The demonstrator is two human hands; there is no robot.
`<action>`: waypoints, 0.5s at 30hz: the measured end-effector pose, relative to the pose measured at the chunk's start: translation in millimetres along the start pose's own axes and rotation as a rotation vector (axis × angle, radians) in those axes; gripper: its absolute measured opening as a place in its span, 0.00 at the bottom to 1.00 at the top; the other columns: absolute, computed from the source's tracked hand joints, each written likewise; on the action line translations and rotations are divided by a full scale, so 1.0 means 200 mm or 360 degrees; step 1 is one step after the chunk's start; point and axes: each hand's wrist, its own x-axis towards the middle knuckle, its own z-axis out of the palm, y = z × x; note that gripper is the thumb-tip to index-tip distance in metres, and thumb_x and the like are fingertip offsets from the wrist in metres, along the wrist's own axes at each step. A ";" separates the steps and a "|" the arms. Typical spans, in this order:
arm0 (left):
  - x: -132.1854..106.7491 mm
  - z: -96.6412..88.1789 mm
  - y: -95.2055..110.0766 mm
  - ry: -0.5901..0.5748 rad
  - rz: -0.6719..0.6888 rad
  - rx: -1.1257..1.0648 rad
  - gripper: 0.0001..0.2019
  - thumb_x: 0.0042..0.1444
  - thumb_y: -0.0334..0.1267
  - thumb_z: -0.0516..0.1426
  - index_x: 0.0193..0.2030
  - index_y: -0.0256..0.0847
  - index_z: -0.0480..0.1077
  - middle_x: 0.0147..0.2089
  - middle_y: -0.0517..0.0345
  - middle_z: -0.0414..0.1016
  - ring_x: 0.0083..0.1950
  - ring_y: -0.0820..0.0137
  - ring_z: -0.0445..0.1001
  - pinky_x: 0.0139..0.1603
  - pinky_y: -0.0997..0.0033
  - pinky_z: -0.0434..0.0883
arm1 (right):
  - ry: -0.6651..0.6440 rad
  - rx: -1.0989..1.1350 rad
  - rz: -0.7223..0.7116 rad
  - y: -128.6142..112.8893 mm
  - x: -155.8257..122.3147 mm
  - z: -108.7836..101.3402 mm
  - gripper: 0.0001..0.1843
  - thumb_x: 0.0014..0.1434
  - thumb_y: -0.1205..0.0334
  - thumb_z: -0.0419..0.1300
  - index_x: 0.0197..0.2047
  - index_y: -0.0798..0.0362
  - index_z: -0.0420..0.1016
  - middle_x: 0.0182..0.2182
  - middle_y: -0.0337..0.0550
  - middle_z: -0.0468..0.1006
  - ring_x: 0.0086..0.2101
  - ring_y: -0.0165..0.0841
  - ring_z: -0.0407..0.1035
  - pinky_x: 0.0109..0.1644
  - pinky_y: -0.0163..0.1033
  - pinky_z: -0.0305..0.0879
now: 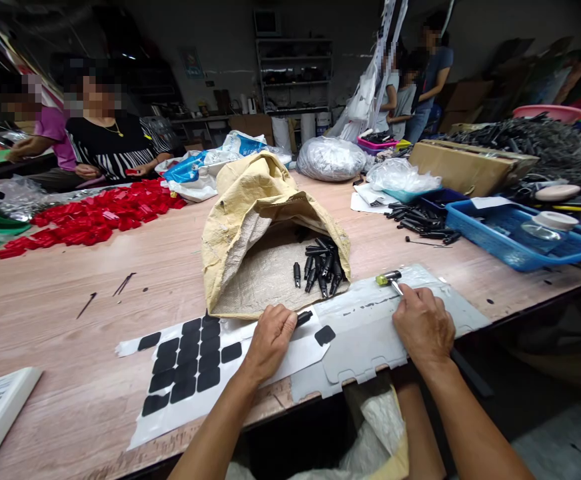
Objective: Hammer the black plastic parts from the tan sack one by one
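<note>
My left hand [270, 341] is closed around a small black cylindrical part [304, 319], whose end sticks out past the thumb. Beneath it lies a white sheet with black rounded-square stickers [184, 370]. My right hand [424, 325] grips the metal handle of a small hammer [388, 278] with a yellow and black head. The hammer head is over a grey plastic board [365, 330] at the table's front edge. A yellow woven sack [255, 227] lies with its mouth toward me, and several similar black parts [323, 267] rest in its opening.
Red pieces [105, 213] are heaped at the left, before a person in a striped top [115, 150]. A blue basket [515, 247] holding a jar stands at right. Another open sack [380, 433] hangs below the table edge. A white box [0, 413] sits front left.
</note>
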 end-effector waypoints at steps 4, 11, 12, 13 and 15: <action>-0.13 -0.05 0.17 -0.0120 0.0120 0.0032 0.14 0.72 0.44 0.48 0.40 0.46 0.72 0.43 0.54 0.73 0.48 0.60 0.68 0.52 0.56 0.66 | 0.0010 -0.0042 -0.0024 0.00 -0.01 0.00 0.18 0.67 0.66 0.53 0.56 0.52 0.78 0.39 0.49 0.75 0.37 0.37 0.64 0.35 0.42 0.48; -0.49 0.09 0.14 -0.0327 0.0409 0.0354 0.06 0.63 0.40 0.57 0.46 0.53 0.75 0.69 0.55 0.65 0.66 0.50 0.64 0.61 0.46 0.69 | 0.0026 -0.0055 -0.0018 -0.01 -0.01 0.00 0.17 0.68 0.63 0.52 0.55 0.52 0.77 0.40 0.48 0.75 0.38 0.38 0.64 0.35 0.42 0.48; -0.53 0.13 0.11 -0.0315 0.0439 0.0439 0.07 0.61 0.40 0.59 0.45 0.53 0.74 0.70 0.56 0.64 0.66 0.48 0.65 0.61 0.44 0.70 | 0.0027 -0.0051 -0.0016 -0.01 -0.01 0.00 0.17 0.68 0.63 0.53 0.55 0.52 0.77 0.40 0.48 0.75 0.38 0.38 0.64 0.35 0.42 0.48; -0.55 0.15 0.08 -0.0315 0.0463 0.0503 0.09 0.58 0.40 0.61 0.45 0.54 0.74 0.71 0.57 0.64 0.66 0.47 0.65 0.60 0.42 0.71 | 0.0028 -0.0046 -0.0014 -0.01 -0.01 -0.01 0.17 0.68 0.63 0.53 0.55 0.52 0.77 0.40 0.49 0.75 0.38 0.38 0.64 0.35 0.42 0.48; -0.57 0.17 0.07 -0.0317 0.0477 0.0513 0.13 0.53 0.42 0.64 0.46 0.58 0.74 0.71 0.58 0.64 0.66 0.45 0.66 0.59 0.40 0.72 | 0.0028 -0.0045 -0.0010 -0.01 -0.01 -0.01 0.17 0.68 0.63 0.53 0.55 0.53 0.77 0.40 0.49 0.75 0.38 0.38 0.64 0.35 0.42 0.48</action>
